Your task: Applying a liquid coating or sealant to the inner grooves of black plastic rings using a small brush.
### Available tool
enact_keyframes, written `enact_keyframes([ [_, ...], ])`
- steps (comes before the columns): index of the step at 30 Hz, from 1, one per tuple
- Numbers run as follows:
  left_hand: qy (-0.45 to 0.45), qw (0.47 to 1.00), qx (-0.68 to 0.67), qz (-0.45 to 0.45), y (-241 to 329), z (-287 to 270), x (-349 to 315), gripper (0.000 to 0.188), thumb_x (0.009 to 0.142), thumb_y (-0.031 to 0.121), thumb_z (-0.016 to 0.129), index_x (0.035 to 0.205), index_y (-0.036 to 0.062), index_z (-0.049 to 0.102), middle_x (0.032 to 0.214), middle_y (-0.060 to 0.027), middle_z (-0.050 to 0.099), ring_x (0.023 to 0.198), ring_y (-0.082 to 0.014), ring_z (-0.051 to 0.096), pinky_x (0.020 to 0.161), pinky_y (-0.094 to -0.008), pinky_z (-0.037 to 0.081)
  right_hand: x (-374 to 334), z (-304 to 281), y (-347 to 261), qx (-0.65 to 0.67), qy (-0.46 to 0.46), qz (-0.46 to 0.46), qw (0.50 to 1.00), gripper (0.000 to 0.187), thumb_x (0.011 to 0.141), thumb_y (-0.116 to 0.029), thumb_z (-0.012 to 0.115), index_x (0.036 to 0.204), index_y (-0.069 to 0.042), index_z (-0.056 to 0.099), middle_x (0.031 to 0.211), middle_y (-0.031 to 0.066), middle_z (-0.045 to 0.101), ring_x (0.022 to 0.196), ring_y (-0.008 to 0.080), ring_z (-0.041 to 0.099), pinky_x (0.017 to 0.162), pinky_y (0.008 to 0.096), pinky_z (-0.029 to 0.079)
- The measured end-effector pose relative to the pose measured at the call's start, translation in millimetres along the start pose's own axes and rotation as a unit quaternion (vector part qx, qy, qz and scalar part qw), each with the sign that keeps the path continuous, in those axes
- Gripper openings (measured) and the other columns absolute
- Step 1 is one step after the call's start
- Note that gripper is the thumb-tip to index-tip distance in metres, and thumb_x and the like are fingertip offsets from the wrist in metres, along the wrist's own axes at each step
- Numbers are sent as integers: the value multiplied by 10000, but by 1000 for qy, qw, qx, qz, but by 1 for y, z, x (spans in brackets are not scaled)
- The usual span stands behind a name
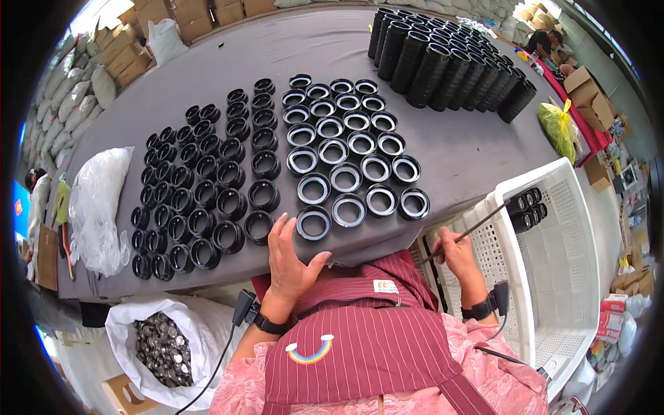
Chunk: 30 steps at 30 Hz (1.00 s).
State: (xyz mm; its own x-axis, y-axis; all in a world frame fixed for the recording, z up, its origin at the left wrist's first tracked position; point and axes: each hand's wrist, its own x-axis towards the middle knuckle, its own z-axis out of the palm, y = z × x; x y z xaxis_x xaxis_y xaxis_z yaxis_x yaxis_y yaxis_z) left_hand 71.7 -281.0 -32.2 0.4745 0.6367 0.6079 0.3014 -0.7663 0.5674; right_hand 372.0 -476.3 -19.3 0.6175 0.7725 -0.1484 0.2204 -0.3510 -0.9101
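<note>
Black rings (214, 195) are standing in rows at ten o'clock; at seven, we are holding our left hand (289, 263) open, fingers spread, just beside them. White-lined rings (346, 153) are filling twelve o'clock. Towards four, our right hand (456, 256) is gripping a dark rod (484, 220) beside a white crate (570, 277).

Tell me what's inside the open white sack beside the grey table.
Inside the open white sack, small round shiny silvery pieces show; anything beneath their top layer is covered.
</note>
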Motion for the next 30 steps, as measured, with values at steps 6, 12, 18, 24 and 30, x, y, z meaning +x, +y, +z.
enact_keyframes([
  [6, -69, 995, 12, -71, -7, 7, 2, 906, 782, 235, 806, 1476, -42, 293, 1509, -320, 324, 1395, -466, 355, 1131, -494, 336, 45, 25, -10, -36, 25, 10, 999, 583, 1034, -437, 480, 697, 12, 634, 534, 49, 552, 481, 139, 565, 479, 306, 440],
  [12, -92, 993, 8, -75, -11, 11, 4, 824, 788, 203, 789, 1436, -58, 352, 1424, -290, 454, 1305, -457, 464, 1108, -494, 376, 70, 28, -17, -30, 32, 83, 996, 582, 1023, -440, 508, 665, 8, 601, 530, 47, 561, 446, 152, 568, 434, 309, 444],
  [18, -53, 995, -34, -78, -12, 9, 11, 816, 707, 161, 855, 1378, -21, 428, 1414, -278, 455, 1284, -440, 488, 1080, -475, 401, 36, -6, -36, 116, -61, 127, 983, 757, 1020, -622, 343, 693, -9, 643, 526, 95, 606, 400, 171, 570, 390, 254, 446],
  [24, -14, 997, -52, -51, -17, 10, 4, 533, 700, 135, 861, 1143, 38, 582, 1369, -252, 464, 1173, -403, 587, 957, -435, 533, 37, 74, -115, 179, -230, -91, 952, 102, 915, -8, 588, 924, 42, 677, 820, 86, 689, 698, 117, 613, 620, 250, 484],
  [30, -48, 995, -64, -59, -25, 5, -4, 377, 715, 54, 818, 1048, 43, 644, 1341, -241, 486, 1217, -379, 549, 1002, -442, 492, 53, 127, -125, 1, -296, -197, 935, 96, 912, -100, 640, 925, -11, 675, 740, 109, 656, 594, 214, 623, 566, 322, 481],
])
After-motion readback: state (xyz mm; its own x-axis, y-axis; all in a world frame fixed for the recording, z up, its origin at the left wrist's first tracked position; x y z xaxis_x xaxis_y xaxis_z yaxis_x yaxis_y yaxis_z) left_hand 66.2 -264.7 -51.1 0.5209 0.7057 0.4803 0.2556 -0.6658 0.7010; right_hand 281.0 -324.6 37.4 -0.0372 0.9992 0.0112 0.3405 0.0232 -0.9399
